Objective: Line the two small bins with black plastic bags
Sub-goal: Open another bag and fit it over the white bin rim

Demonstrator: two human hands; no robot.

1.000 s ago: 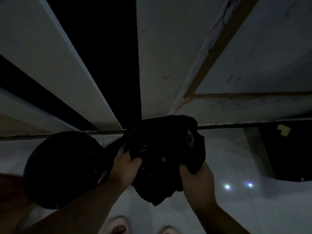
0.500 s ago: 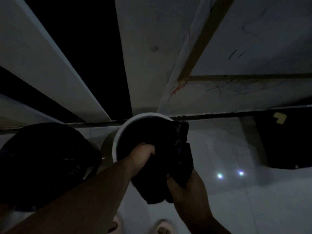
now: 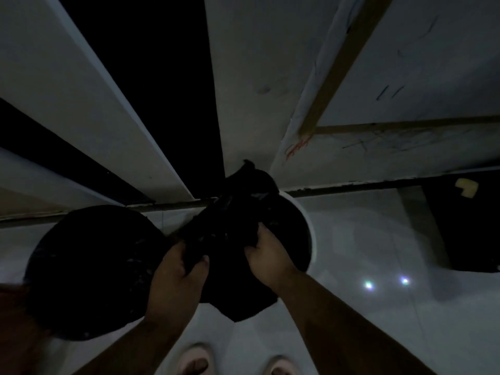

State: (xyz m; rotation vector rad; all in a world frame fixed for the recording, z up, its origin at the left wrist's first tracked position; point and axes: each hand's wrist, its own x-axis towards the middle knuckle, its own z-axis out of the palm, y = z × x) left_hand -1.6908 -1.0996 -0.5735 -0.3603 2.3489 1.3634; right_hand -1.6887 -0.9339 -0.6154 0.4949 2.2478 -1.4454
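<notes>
Both arms reach forward and down, pretty close together. Left hand point(image 3: 177, 277) has its fingers curled tight with the thumb pinching across, clenched on black plastic. Right hand point(image 3: 266, 257) is knuckles-up, fingers hooked over and gripping too. Toes visible at the bottom edge.

crumpled plastic bag point(image 3: 230, 228): black
round plastic bin point(image 3: 311, 228): white rim
round bag-covered bin on the left point(image 3: 92, 269): black
glossy tiled floor point(image 3: 378, 320): pale grey
wall boards point(image 3: 243, 77): white, red and dark scribbles
slippers point(image 3: 194, 359): pale
</notes>
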